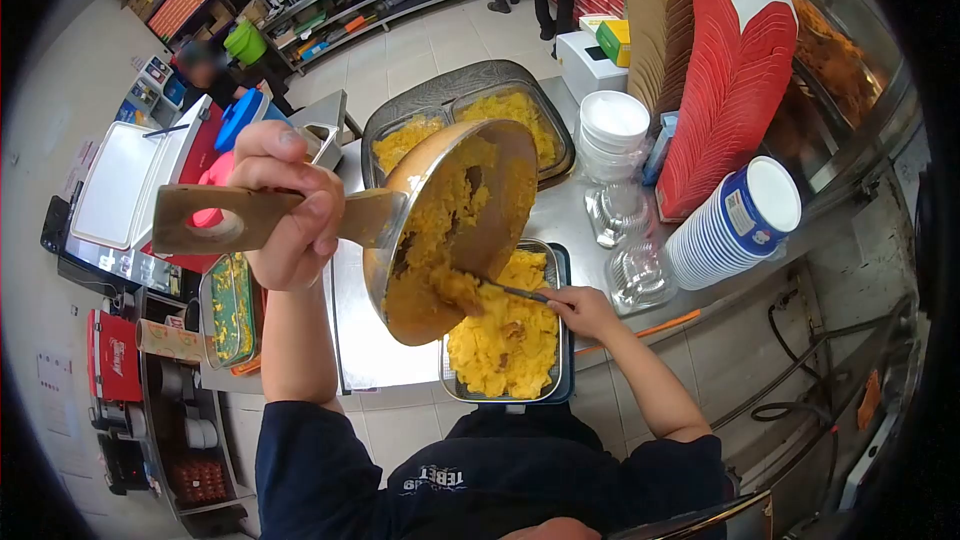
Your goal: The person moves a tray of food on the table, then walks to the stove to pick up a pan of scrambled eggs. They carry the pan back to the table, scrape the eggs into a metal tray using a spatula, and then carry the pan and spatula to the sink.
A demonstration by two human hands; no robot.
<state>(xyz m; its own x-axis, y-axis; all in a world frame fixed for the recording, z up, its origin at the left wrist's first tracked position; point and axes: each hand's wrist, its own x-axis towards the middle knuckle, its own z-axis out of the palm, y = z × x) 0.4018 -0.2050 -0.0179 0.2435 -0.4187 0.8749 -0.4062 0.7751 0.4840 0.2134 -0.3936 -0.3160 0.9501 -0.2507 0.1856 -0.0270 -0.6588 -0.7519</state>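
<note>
My left hand (290, 202) is closed round the wooden handle (225, 220) of a deep frying pan (400, 270). The pan is tipped on its side, its inside coated with soft yellow food (440, 220) that looks like scrambled egg. Below the pan's lower rim sits a rectangular metal tray (551, 270) heaped with the same food (500, 350). My right hand (583, 312) grips a thin dark-handled utensil (520, 291), reaching to the food at the pan's lower edge. Food covers the utensil's head, so its kind is hidden.
Behind the pan stands a dark divided tray (385, 115) of yellow food. To the right are white bowls (613, 120), clear plastic containers (640, 275), stacked paper cups (735, 215) and red cartons (725, 70). A glass dish (232, 310) lies left. Other people (205, 75) are farther back.
</note>
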